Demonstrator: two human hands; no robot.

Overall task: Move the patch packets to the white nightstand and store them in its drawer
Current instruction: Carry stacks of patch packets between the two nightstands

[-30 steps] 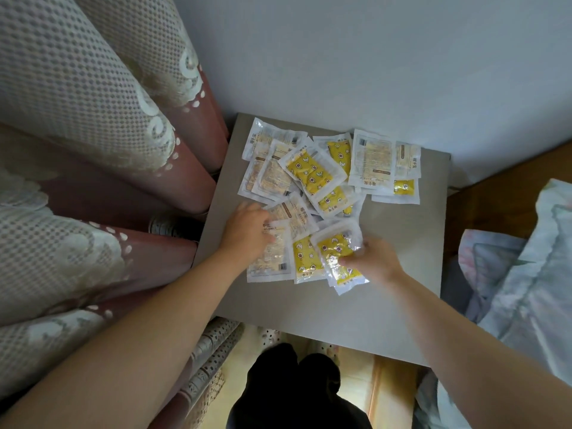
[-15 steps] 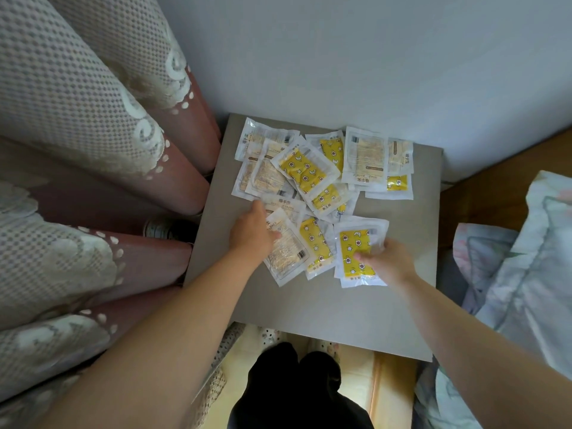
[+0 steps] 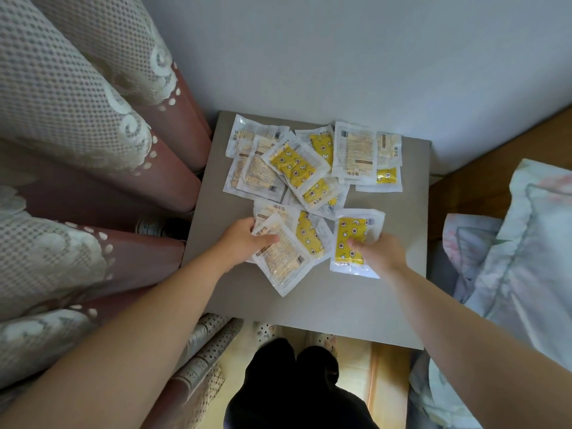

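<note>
Several patch packets (image 3: 312,168), clear pouches with yellow or beige inserts, lie spread over the back half of a grey tabletop (image 3: 315,308). My left hand (image 3: 244,239) grips the left edge of a beige packet (image 3: 280,258), thumb on top, with more packets lying under it. My right hand (image 3: 379,253) holds a small stack topped by a yellow star-print packet (image 3: 349,238), fingers curled round its right side. No white nightstand or drawer is in view.
Lace-trimmed reddish curtains (image 3: 93,156) hang close along the table's left edge. A pale wall (image 3: 340,57) stands right behind it. Bedding (image 3: 520,258) piles up at the right. My dark-clothed legs (image 3: 297,388) stand at the table's near edge.
My left hand has pulled the beige packet toward me and tilted it. My right hand has drawn the yellow packet stack rightward, away from the pile.
</note>
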